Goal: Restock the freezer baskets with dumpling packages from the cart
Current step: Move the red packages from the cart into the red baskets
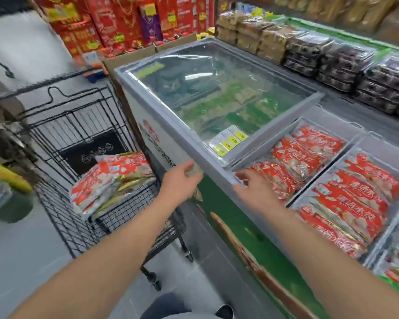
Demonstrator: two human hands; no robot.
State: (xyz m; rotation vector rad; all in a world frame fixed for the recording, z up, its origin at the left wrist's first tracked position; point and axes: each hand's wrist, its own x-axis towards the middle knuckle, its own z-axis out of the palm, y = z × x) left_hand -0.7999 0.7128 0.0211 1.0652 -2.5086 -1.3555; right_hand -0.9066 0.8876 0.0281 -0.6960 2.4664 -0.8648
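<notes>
Freezer (194, 143) fills the middle of the view, and everything else sits around it: its glass lid (217, 88) is slid toward the far end, leaving the near end open, where two baskets (318, 180) hold rows of red dumpling packs (309, 155). Cart (83, 162) stands just beside the freezer's front-left side, with a small stack of the same packs (111, 180) lying on its wire shelf.

Both hands hover at the freezer's front rim. The left hand (182, 180), fingers loosely spread and holding nothing, hangs between rim and cart. The right hand (253, 187) is over the rim at the near corner of the first basket, fingers relaxed; it looks empty, though blur makes it hard to tell whether the fingertips touch a pack.

Judging by this, one load seems to be in and the next fetch is due: the left hand is nearest the cart's stack and would need to reach down and left for a pack.

Room is tight. The rim and the lid's near edge frame the opening, the first basket looks almost full, and the cart's wire sides crowd the stack.
</notes>
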